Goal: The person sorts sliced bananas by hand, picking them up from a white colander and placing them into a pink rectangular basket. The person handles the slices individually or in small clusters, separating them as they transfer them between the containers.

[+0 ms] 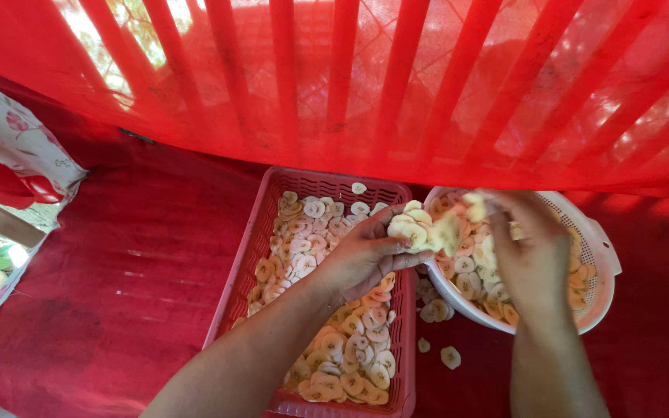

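**Inspector:** Forearms enter from six o'clock; left hand [361,259] cupped around a handful of banana slices [416,228], over the pink basket [261,232]'s two o'clock rim.

**Clerk:** And the right hand [532,251]?

**Inspector:** Inside the white colander [602,248] at three o'clock, on the slices; whether it grips any, cannot tell; stray slices [439,337] on the red cloth [118,294].

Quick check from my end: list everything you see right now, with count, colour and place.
basket: one, pink, rectangular, centre, on the red cloth
colander: one, white, round, right of the basket
banana slices: many, pale yellow, in basket and colander; a few loose between them
red cloth: one, covers the surface
red netting: one, hangs across the top
floral fabric: one, white and red, far left
left hand: holds a handful of slices over the basket's edge
right hand: in the colander, blurred
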